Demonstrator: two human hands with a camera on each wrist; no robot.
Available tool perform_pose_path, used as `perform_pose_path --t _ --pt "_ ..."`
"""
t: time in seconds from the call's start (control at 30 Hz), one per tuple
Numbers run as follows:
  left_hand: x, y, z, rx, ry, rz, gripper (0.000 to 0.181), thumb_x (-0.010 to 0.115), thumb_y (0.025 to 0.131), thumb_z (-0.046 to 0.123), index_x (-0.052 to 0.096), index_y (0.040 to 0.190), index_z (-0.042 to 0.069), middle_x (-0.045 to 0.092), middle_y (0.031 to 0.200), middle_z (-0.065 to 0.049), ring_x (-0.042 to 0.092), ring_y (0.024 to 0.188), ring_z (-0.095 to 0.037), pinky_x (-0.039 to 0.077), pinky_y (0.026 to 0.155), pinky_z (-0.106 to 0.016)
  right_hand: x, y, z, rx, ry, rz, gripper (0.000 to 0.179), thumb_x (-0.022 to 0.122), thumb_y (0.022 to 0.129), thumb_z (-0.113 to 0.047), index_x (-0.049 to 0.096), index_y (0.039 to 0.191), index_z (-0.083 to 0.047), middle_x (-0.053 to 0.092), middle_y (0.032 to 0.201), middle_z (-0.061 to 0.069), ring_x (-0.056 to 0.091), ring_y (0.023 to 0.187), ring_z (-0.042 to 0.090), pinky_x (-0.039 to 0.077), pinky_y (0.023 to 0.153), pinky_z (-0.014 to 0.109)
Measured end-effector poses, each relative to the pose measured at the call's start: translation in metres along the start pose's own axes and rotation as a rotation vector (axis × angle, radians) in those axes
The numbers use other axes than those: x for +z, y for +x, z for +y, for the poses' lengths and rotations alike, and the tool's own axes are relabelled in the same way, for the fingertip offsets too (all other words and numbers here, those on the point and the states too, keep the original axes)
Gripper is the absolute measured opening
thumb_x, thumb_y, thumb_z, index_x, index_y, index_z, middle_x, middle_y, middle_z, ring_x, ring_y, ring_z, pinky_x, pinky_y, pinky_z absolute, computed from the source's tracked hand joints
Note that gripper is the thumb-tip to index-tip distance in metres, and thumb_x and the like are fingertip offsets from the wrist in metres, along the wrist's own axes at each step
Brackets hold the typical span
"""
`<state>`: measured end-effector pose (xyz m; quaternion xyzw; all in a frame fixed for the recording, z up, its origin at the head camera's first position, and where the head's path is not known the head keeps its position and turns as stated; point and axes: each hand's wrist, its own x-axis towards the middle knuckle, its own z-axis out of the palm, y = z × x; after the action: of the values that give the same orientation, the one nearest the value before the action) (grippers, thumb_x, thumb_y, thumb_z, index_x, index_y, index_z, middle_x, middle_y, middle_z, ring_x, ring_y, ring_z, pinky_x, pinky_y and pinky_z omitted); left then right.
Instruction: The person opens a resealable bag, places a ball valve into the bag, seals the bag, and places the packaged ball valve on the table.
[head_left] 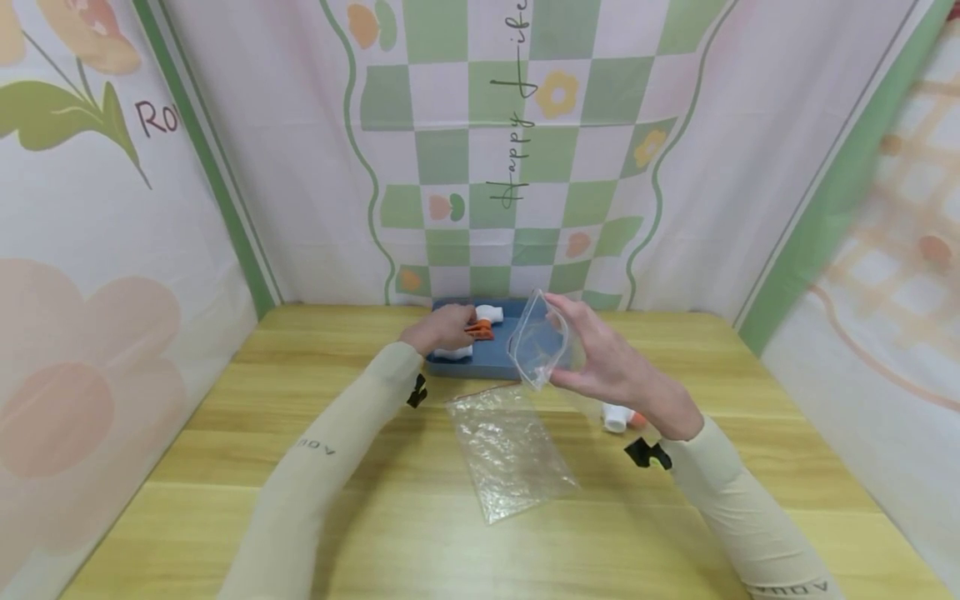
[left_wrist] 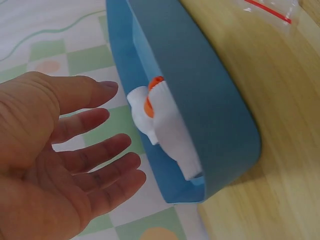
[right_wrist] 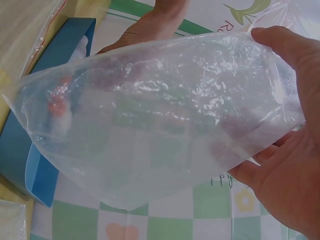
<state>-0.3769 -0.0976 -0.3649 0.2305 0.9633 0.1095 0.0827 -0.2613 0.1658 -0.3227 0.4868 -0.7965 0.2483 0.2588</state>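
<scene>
My left hand [head_left: 444, 327] reaches over the left part of a blue tray [head_left: 491, 370]. In the left wrist view its fingers are spread and loosely bent, with nothing between them. Beside the fingertips lie two white plastic valves in the tray: one [head_left: 491, 314] near an orange lever handle [head_left: 482, 332], another [head_left: 453, 353] along the front wall. My right hand [head_left: 603, 354] holds a clear plastic bag [right_wrist: 150, 125] by its edges, thumb on one side and fingers on the other. The bag's mouth [head_left: 538, 340] gapes toward the tray, over its right part.
A flat clear zip bag [head_left: 513, 454] with a red seal strip lies on the wooden table [head_left: 360, 500] in front of the tray. Another white valve [head_left: 617, 417] with orange on it sits under my right wrist. Printed cloth walls [head_left: 300, 167] enclose the table.
</scene>
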Motion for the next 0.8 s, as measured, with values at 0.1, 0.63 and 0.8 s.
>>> perform_pose_path --t 0.1,0.63,0.8 --pt "0.003 0.002 -0.001 -0.014 0.012 -0.014 0.033 0.057 0.095 0.016 0.057 0.126 0.007 0.063 0.111 -0.007 0.055 0.093 -0.021 0.045 0.081 -0.034 0.000 0.000 0.000 0.012 0.005 -0.015 0.099 0.083 0.063 -0.001 0.030 0.147 0.004 0.049 0.138 0.023 0.058 0.111 0.029 0.053 0.091 0.048" --pt "0.016 0.009 -0.007 -0.041 0.010 -0.075 0.038 0.058 0.095 0.017 0.054 0.132 0.011 0.061 0.114 -0.008 0.054 0.096 -0.023 0.042 0.081 -0.038 0.002 -0.003 0.003 0.038 -0.012 -0.064 0.103 0.086 0.065 -0.007 0.027 0.150 0.000 0.050 0.136 0.022 0.059 0.109 0.030 0.054 0.090 0.047" --pt "0.019 0.010 -0.007 -0.074 0.021 -0.088 0.047 0.054 0.096 0.014 0.047 0.143 0.012 0.057 0.134 -0.012 0.057 0.113 -0.027 0.047 0.092 -0.042 0.002 -0.003 0.003 0.052 -0.015 -0.072 0.103 0.085 0.066 -0.009 0.027 0.150 -0.001 0.049 0.137 0.021 0.059 0.110 0.030 0.053 0.092 0.048"
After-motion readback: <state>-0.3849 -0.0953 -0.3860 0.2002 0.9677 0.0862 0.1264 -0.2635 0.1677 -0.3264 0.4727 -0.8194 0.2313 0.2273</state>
